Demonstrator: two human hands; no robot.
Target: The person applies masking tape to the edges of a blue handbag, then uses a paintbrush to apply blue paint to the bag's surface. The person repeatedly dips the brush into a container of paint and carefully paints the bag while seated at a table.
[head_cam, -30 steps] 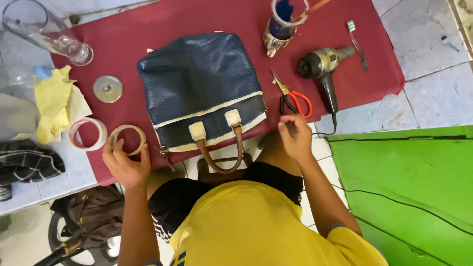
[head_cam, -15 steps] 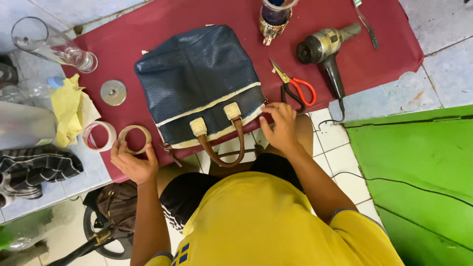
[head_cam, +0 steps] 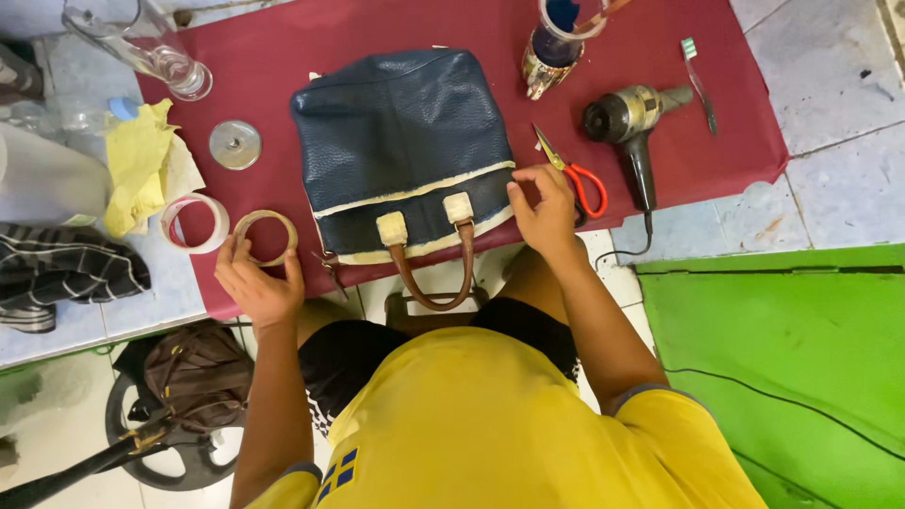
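No printed labels or signs are legible. A clear glass vessel (head_cam: 141, 42) lies tilted at the upper left corner of the dark red cloth (head_cam: 283, 57). A cylindrical container (head_cam: 556, 42) with blue contents stands at the top centre.

The navy handbag (head_cam: 401, 141) lies flat at the centre of the cloth, its opening toward the person. Its leather is pebbled. A cream band runs across the lower part, and two cream tabs anchor a curved brown handle (head_cam: 429, 278) that overhangs the cloth edge.

The left hand (head_cam: 259, 283) rests at the near left edge of the cloth. Its fingers curl loosely around a tan tape roll (head_cam: 265, 237), touching the ring's rim. A second, whitish tape roll (head_cam: 193, 222) lies just beside it, to the left. The right hand (head_cam: 542, 212) is at the right edge of the handbag. Thumb and fingertips are pinched together at the cream band; whether they grip anything cannot be told.

Red-handled scissors (head_cam: 575, 174) lie just beside the right hand. A grey hair dryer (head_cam: 632, 123) lies further right. A round metal lid (head_cam: 235, 144) and a crumpled yellow rag (head_cam: 137, 165) lie left of the handbag.
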